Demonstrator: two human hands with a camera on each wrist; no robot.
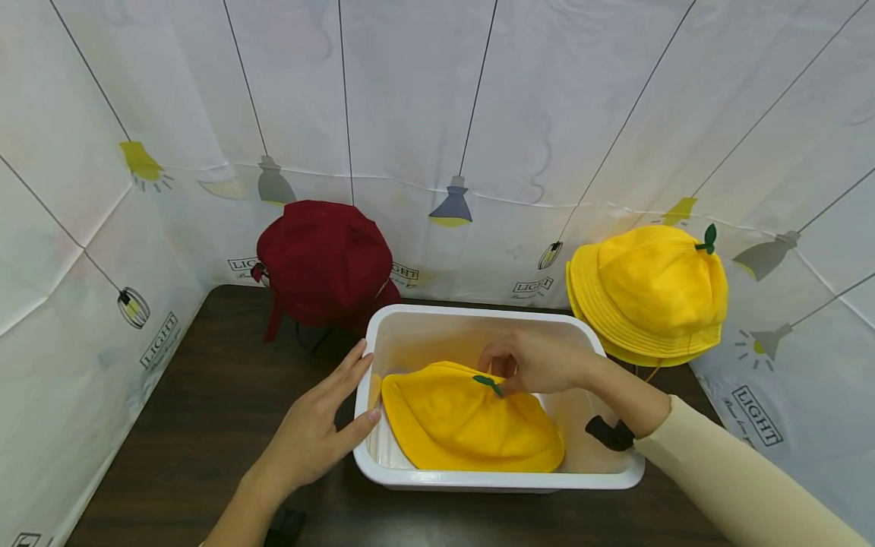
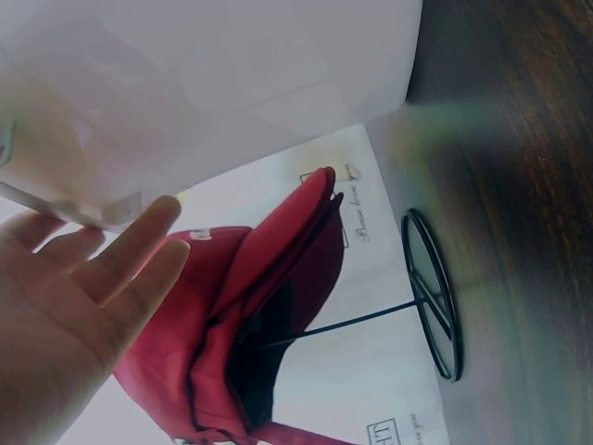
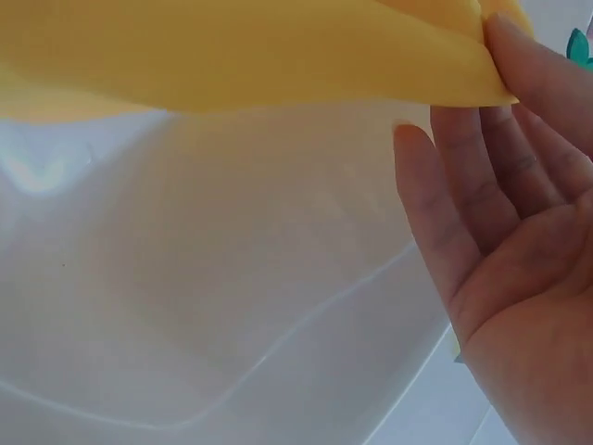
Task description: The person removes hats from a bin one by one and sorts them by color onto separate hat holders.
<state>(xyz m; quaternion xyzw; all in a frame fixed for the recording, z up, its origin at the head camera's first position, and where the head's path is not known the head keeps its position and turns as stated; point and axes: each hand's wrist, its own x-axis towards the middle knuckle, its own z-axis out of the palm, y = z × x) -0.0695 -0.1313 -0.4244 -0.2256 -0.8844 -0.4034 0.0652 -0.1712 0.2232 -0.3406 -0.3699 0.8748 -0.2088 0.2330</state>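
A folded yellow bucket hat [image 1: 465,429] with a green sprout on its crown lies inside a white plastic bin [image 1: 492,480]. My right hand [image 1: 536,365] reaches into the bin and pinches the hat near the sprout. In the right wrist view, the thumb and fingers of that hand [image 3: 519,222] meet at the edge of the yellow cloth [image 3: 232,56]. Along the bin's left rim, my left hand [image 1: 311,429] rests with its fingers spread and fairly straight. Seen from the left wrist, the fingers of that hand [image 2: 74,297] touch the rim.
Behind the bin on the left, a dark red cap [image 1: 324,262] hangs on a black wire stand [image 2: 431,297]. A second yellow bucket hat [image 1: 649,296] with a sprout stands at the back right. White printed cloth [image 1: 410,99] backs the dark wooden table [image 1: 198,425].
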